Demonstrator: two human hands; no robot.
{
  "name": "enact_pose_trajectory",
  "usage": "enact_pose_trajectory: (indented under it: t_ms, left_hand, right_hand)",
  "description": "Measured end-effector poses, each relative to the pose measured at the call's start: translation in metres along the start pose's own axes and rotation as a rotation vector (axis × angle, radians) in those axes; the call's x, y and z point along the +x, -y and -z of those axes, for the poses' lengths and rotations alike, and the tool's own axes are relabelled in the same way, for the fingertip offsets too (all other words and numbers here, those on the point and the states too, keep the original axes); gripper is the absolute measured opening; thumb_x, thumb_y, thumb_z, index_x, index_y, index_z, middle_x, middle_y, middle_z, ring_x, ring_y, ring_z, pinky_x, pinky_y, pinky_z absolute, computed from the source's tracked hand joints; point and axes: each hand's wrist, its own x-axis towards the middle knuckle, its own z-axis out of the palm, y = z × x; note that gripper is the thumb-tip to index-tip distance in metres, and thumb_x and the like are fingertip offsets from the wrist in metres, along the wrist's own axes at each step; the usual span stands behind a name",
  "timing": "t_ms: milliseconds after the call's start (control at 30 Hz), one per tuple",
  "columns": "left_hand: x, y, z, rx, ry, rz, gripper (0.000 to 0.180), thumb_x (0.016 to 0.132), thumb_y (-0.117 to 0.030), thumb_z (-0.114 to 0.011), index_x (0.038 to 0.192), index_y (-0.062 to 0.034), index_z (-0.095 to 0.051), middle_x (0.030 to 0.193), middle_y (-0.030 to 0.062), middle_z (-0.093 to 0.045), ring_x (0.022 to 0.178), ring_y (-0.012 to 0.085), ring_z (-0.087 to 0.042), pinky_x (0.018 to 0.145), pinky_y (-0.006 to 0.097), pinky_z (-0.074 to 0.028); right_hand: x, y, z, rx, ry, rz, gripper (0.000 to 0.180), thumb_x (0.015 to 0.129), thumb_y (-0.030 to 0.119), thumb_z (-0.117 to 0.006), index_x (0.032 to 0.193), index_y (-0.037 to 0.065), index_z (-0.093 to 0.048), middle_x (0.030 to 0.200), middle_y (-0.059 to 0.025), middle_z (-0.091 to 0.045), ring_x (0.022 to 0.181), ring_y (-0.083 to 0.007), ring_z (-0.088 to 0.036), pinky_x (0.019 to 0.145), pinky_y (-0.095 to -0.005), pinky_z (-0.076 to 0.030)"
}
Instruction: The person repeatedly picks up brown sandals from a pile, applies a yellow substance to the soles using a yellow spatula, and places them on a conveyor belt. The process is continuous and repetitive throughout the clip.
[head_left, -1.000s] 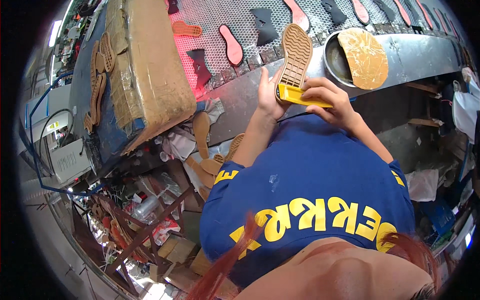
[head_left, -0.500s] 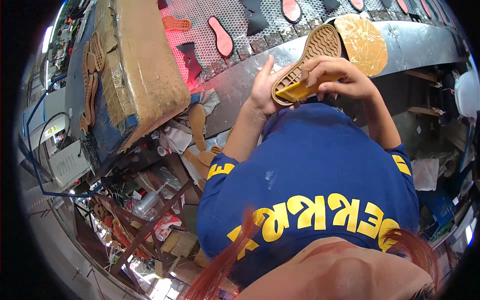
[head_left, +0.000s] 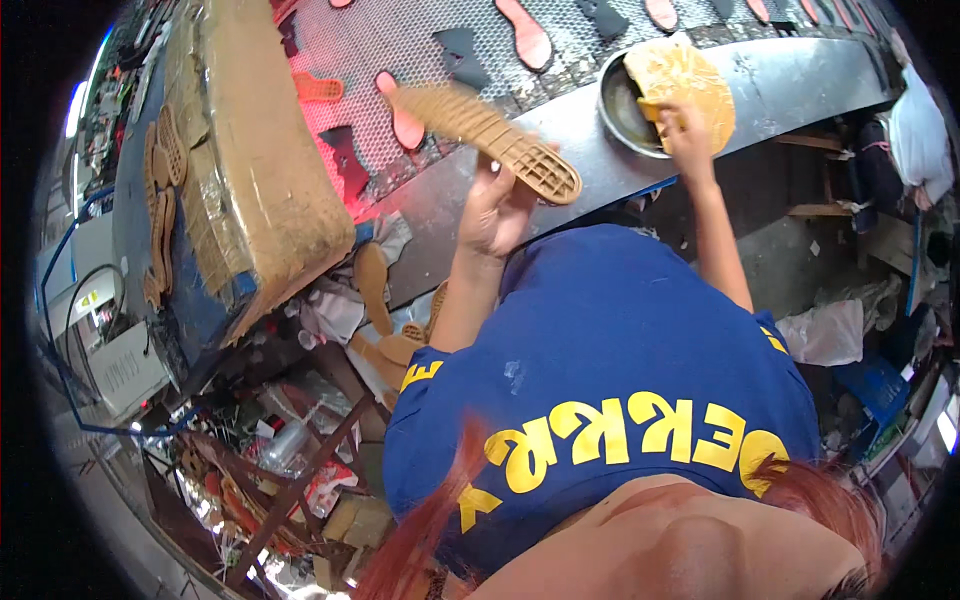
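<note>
A tan shoe sole [head_left: 478, 122] with a grooved, gridded underside is gripped from below by my left hand [head_left: 497, 212], its fingers closed around the middle. The sole tilts over the metal ledge, its far end toward the mesh belt. At the right, my right hand [head_left: 688, 140] is closed on a yellow flat-handled tool [head_left: 654, 108], held over a round metal bowl [head_left: 612, 97]. The tool's working end cannot be made out. A tan, tape-covered disc [head_left: 705, 80] covers part of the bowl.
Behind the metal ledge [head_left: 790, 85], a mesh belt [head_left: 370, 30] carries several insoles [head_left: 527, 35] and dark cut pieces [head_left: 460, 58]. A taped cardboard box [head_left: 270, 130] stands left, beside several tan soles [head_left: 160, 190]. More soles [head_left: 372, 285] lie by my left forearm.
My right hand has moved the yellow tool off the sole and right to the bowl. My left hand has moved left with the sole, now turned with its far end leftward.
</note>
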Motion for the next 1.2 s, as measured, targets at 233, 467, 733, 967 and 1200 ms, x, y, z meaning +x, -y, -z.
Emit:
enact_pose_trajectory:
  t_ms: [233, 467, 733, 967, 1200]
  left_hand:
    - [0.009, 0.005, 0.028, 0.405, -0.166, -0.242, 0.077, 0.081, 0.016, -0.057, 0.143, -0.0181, -0.027, 0.131, 0.0172, -0.049, 0.119, 0.0349, -0.055, 0.089, 0.047, -0.057]
    - [0.004, -0.008, 0.016, 0.431, -0.083, -0.331, 0.071, 0.082, 0.015, -0.055, 0.142, -0.0124, -0.028, 0.139, 0.0186, -0.042, 0.124, 0.0332, -0.051, 0.094, 0.049, -0.054]
    - [0.007, 0.0, 0.033, 0.883, -0.039, -0.701, 0.064, 0.078, 0.009, -0.071, 0.131, -0.0018, -0.037, 0.131, 0.0173, -0.052, 0.12, 0.0243, -0.054, 0.103, 0.036, -0.046]
    - [0.011, 0.001, 0.002, 1.17, -0.016, -0.778, 0.056, 0.081, -0.007, -0.075, 0.131, -0.003, -0.049, 0.128, 0.0105, -0.059, 0.124, 0.0196, -0.051, 0.105, 0.033, -0.035]
    - [0.003, -0.012, -0.026, 1.498, 0.021, -0.676, 0.05, 0.082, -0.013, -0.074, 0.128, -0.0071, -0.056, 0.13, 0.008, -0.059, 0.13, 0.0201, -0.047, 0.105, 0.035, -0.036]
  right_hand:
    - [-0.013, -0.026, -0.058, -0.496, 0.142, 0.073, 0.015, 0.089, 0.008, -0.058, 0.1, 0.004, -0.066, 0.104, -0.0156, -0.059, 0.096, -0.0337, -0.062, 0.08, -0.0434, -0.05]
    - [-0.012, -0.014, -0.05, -0.01, 0.096, 0.093, 0.016, 0.088, 0.011, -0.061, 0.1, 0.003, -0.069, 0.1, -0.013, -0.062, 0.089, -0.0322, -0.063, 0.078, -0.0405, -0.05]
    - [-0.012, 0.114, -0.002, 1.101, -0.082, -0.158, 0.026, 0.096, 0.026, -0.061, 0.105, 0.002, -0.065, 0.099, -0.0086, -0.064, 0.082, -0.0158, -0.063, 0.076, -0.0281, -0.05]
    - [-0.027, 0.176, 0.005, 0.386, -0.029, 0.385, 0.023, 0.085, 0.019, -0.072, 0.098, 0.001, -0.068, 0.1, -0.015, -0.063, 0.093, -0.0274, -0.063, 0.081, -0.0348, -0.05]
    - [-0.036, 0.193, -0.014, 0.312, -0.077, 0.381, 0.025, 0.082, 0.017, -0.075, 0.099, 0.001, -0.067, 0.099, -0.0152, -0.063, 0.09, -0.0283, -0.064, 0.077, -0.0351, -0.052]
